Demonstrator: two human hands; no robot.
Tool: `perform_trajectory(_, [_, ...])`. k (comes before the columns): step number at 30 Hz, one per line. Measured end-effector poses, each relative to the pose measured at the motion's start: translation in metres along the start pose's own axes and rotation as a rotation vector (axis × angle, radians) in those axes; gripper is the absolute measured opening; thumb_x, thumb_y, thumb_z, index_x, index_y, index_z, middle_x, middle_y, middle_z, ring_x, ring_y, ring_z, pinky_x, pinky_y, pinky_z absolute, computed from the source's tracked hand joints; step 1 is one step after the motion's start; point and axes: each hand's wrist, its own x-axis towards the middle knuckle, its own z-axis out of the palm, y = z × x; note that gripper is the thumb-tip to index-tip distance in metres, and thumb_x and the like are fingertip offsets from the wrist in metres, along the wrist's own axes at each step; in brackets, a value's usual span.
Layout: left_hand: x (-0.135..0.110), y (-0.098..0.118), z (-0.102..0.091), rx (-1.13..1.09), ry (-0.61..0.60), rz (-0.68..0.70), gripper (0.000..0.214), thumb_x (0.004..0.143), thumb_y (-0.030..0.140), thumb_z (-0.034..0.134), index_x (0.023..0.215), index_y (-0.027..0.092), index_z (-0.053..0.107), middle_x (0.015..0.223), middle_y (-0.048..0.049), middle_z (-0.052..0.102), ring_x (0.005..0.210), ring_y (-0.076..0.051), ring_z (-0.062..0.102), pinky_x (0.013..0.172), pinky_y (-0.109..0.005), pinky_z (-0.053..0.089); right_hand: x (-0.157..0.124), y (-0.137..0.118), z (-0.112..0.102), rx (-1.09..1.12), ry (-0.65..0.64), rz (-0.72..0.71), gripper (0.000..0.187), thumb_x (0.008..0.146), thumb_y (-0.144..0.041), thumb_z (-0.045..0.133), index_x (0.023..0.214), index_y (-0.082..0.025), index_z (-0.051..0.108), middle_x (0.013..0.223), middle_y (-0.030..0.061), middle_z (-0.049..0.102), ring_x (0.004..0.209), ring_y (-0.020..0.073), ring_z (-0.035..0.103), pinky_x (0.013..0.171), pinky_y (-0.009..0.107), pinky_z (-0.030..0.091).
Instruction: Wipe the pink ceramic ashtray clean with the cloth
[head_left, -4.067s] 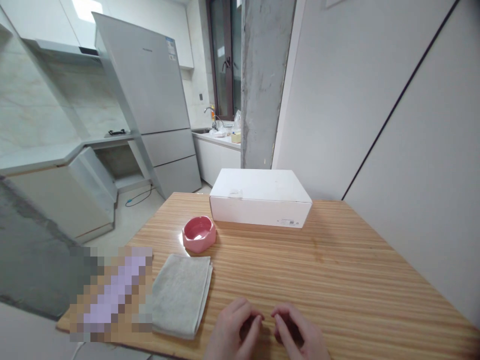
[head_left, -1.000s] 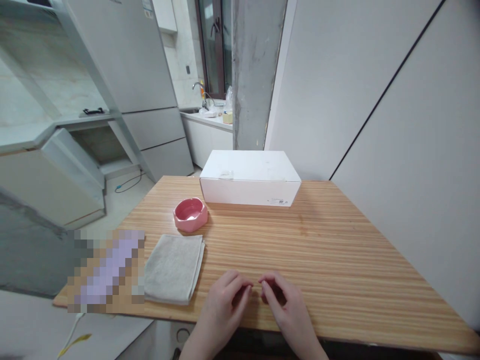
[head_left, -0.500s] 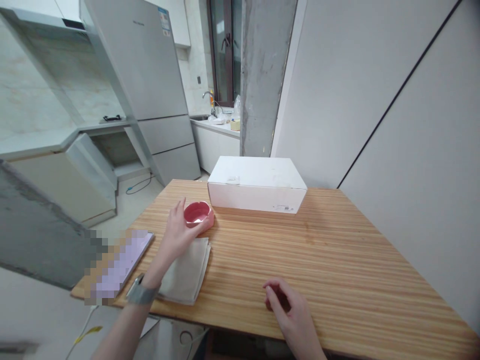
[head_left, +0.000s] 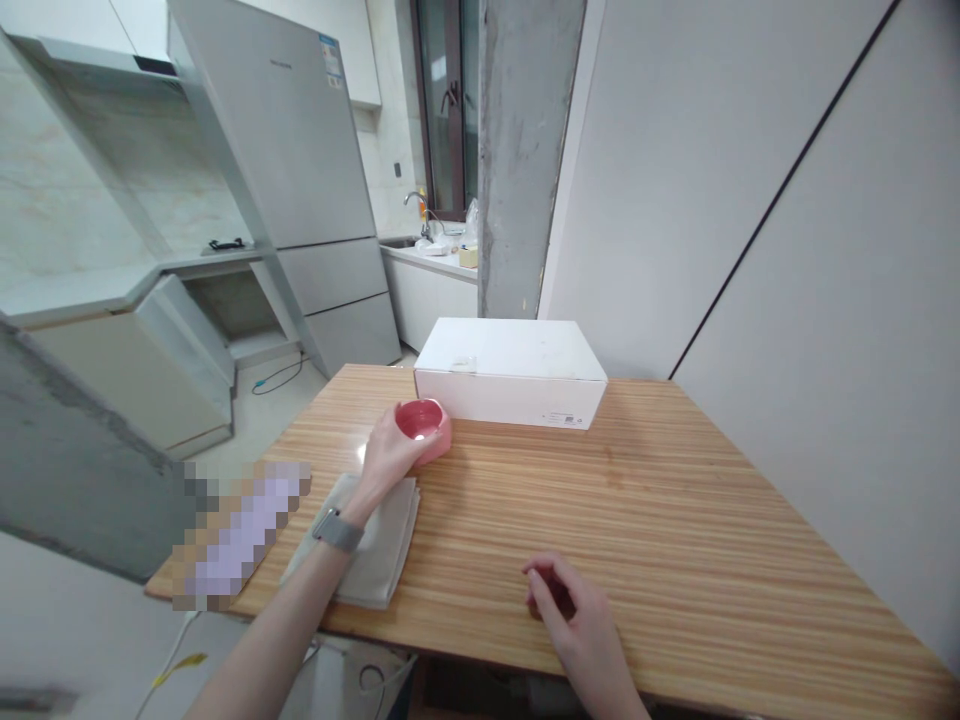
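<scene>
My left hand (head_left: 390, 455), a watch on its wrist, grips a thick-walled pink bowl (head_left: 439, 440) by its side, thumb at the front and fingers on the far left. The bowl looks slightly raised and tilted near the white box. Beneath my left forearm lies a folded beige cloth (head_left: 386, 550), partly covered by it. Near the front edge of the table, my right hand (head_left: 574, 610) rests with curled fingers, thumb against the index finger; nothing shows in it.
The white box (head_left: 510, 398) stands at the back of the wooden table (head_left: 675, 540). A blurred purple flat item (head_left: 251, 530) lies at the left edge. A grey wall edge and a white wall flank the table. Behind are a fridge (head_left: 300, 150) and a sink counter.
My left hand has closed on the pink bowl and moved it to the right and slightly up, toward the white box. The right hand has stayed nearly still.
</scene>
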Motion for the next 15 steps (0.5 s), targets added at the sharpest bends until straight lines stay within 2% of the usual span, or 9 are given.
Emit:
perform_trajectory(4, [-0.009, 0.033, 0.027, -0.102, -0.092, 0.118, 0.054, 0.065, 0.037, 0.078, 0.114, 0.02, 0.06, 0.11, -0.0079, 0.07, 0.1, -0.023, 0.065, 0.087, -0.036, 0.05, 0.0, 0.001, 0.0, 0.024, -0.005, 0.012, 0.03, 0.092, -0.047, 0.046, 0.088, -0.022, 0.061, 0.065, 0.0004, 0.061, 0.061, 0.0187, 0.061, 0.06, 0.027, 0.046])
perform_trajectory(7, [-0.017, 0.052, 0.048, -0.145, -0.152, 0.167, 0.057, 0.064, 0.036, 0.079, 0.115, 0.021, 0.06, 0.114, -0.0081, 0.069, 0.104, -0.023, 0.064, 0.091, -0.034, 0.049, 0.0, 0.002, -0.001, 0.052, -0.014, 0.018, 0.03, 0.092, -0.048, 0.046, 0.087, -0.022, 0.06, 0.066, 0.0004, 0.061, 0.062, 0.0186, 0.061, 0.061, 0.027, 0.046])
perform_trajectory(11, [-0.023, 0.064, 0.072, -0.16, -0.204, 0.179, 0.057, 0.061, 0.035, 0.081, 0.113, 0.022, 0.061, 0.113, -0.0087, 0.068, 0.105, -0.026, 0.063, 0.091, -0.035, 0.048, -0.001, 0.003, -0.001, 0.067, -0.022, 0.017, 0.029, 0.093, -0.047, 0.046, 0.087, -0.022, 0.06, 0.065, -0.0002, 0.059, 0.061, 0.0181, 0.059, 0.06, 0.027, 0.045])
perform_trajectory(15, [-0.025, 0.066, 0.085, -0.158, -0.236, 0.169, 0.06, 0.06, 0.036, 0.081, 0.114, 0.022, 0.059, 0.115, -0.0102, 0.067, 0.107, -0.027, 0.062, 0.092, -0.036, 0.047, -0.001, 0.001, -0.001, 0.068, -0.015, 0.014, 0.029, 0.093, -0.046, 0.045, 0.087, -0.022, 0.059, 0.065, -0.0006, 0.058, 0.06, 0.0175, 0.058, 0.059, 0.027, 0.044])
